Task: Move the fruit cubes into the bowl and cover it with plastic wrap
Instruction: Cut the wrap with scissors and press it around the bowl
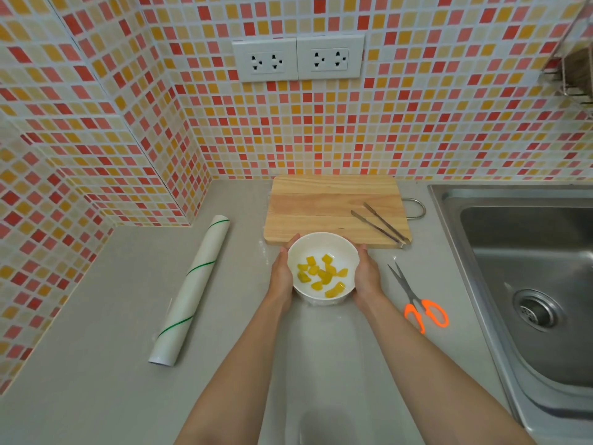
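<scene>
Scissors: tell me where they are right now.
In the head view the orange-handled scissors lie flat on the counter, to the right of the white bowl and right hand, between them and the sink.

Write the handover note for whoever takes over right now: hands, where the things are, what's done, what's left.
Left hand and right hand cup opposite sides of the white ceramic bowl on the grey counter.
Yellow fruit cubes are all in the bowl; the wooden cutting board holds only metal tongs.
The roll of plastic wrap lies to the left, orange-handled scissors to the right.
I cannot tell whether wrap covers the bowl; check and seal it.
</scene>
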`<state>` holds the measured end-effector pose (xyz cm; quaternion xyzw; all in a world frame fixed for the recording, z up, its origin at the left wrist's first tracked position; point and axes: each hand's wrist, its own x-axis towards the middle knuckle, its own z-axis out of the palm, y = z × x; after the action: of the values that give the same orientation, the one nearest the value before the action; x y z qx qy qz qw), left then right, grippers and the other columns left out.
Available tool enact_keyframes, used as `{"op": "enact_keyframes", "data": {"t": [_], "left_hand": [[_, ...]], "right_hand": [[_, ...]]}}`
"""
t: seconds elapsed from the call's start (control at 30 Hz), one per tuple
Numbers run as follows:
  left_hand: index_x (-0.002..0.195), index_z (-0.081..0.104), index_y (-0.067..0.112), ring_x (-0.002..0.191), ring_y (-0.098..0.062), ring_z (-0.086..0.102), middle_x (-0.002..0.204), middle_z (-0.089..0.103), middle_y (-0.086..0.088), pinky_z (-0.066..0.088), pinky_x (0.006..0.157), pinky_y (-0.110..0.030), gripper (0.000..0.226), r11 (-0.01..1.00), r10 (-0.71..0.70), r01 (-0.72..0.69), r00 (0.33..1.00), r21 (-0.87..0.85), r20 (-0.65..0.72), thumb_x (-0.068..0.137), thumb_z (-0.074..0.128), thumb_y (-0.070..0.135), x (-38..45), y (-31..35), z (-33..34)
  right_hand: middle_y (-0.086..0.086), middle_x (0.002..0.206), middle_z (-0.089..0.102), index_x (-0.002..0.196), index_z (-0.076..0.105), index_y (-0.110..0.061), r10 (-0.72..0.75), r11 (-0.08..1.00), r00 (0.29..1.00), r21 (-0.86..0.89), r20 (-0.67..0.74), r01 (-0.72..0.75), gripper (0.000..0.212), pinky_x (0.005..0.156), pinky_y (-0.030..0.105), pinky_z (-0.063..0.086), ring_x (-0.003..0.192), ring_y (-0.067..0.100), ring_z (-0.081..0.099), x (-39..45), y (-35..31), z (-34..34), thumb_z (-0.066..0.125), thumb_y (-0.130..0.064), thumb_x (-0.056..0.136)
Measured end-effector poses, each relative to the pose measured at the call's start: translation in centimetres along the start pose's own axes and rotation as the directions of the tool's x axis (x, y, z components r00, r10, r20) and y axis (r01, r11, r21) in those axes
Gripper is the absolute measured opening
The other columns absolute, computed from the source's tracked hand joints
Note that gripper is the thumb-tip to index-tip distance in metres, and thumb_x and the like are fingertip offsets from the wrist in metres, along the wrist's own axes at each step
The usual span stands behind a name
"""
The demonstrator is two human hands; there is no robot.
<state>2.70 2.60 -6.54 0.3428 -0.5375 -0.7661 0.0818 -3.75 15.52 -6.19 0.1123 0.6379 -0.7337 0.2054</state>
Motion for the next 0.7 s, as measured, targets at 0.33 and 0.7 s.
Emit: {"op": "enact_keyframes", "data": {"t": [0.33, 0.7], "left_hand": [[0.132, 0.055, 0.028, 0.113, -0.026, 0.063, 0.126, 0.065, -0.008, 0.047, 0.103, -0.046, 0.047, 1.000, -0.016, 0.016, 1.000, 0.007, -0.007, 0.094, 0.040, 0.050, -0.8, 0.2, 0.0], [0.083, 0.076, 0.030, 0.079, -0.014, 0.072, 0.081, 0.077, 0.006, 0.055, 0.074, -0.030, 0.017, 0.999, 0.007, -0.009, 0.999, -0.036, -0.039, 0.088, 0.060, 0.034, -0.9, 0.7, -0.5]], "right_hand": [[0.004, 0.095, 0.071, 0.103, 0.070, -0.020, 0.063, 0.997, 0.996, 0.048, 0.056, -0.065, 0.036, 0.077, 0.032, 0.053, 0.088, 0.021, 0.066, -0.4, -0.1, -0.7, 0.039, -0.038, 0.097], [0.002, 0.083, 0.070, 0.090, 0.070, -0.020, -0.010, 0.997, 0.999, -0.081, 0.046, 0.013, 0.034, 0.062, 0.027, 0.050, 0.077, 0.017, 0.065, -0.7, -0.7, -1.2, 0.040, -0.034, 0.097]]}}
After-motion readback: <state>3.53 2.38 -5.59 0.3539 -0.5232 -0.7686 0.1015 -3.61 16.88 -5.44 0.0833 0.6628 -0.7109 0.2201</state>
